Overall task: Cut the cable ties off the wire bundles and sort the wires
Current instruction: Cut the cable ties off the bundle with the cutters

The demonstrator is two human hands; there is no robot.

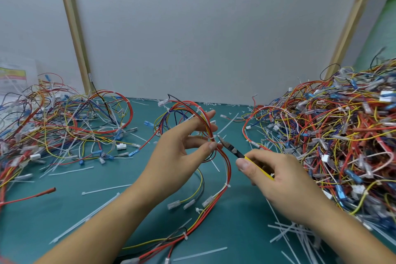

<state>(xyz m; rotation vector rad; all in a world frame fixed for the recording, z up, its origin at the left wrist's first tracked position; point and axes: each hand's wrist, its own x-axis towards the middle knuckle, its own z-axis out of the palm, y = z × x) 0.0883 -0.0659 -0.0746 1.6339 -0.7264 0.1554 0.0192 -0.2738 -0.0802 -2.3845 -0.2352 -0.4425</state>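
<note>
While your left hand point(177, 152) holds the bundle point(227, 167) up off the table point(64, 210), its thumb and fingers pinch the red, yellow and white wires just beside a white tie point(212, 138). The forefinger lies stretched along the upper loop of the bundle. Your right hand point(276, 178) is curled round the yellow handles of the cutters point(232, 150), thumb on top. The dark nose of the cutters points up and left and touches the bundle at that tie. You cannot tell from this view whether the blades are apart or together.

The bundle loops above your left hand, passes between your two hands and trails down to the near edge of the table. More white ties clamp it lower down, and clear connectors hang from its yellow and black branches below your left wrist.

You have a left heap point(64, 126) of loose wires spread flat on the table and a right heap point(342, 135) piled much higher and denser. Cut ties point(105, 189) lie scattered over the green table, thickest under your right forearm. A white panel point(192, 28) stands behind it all.
</note>
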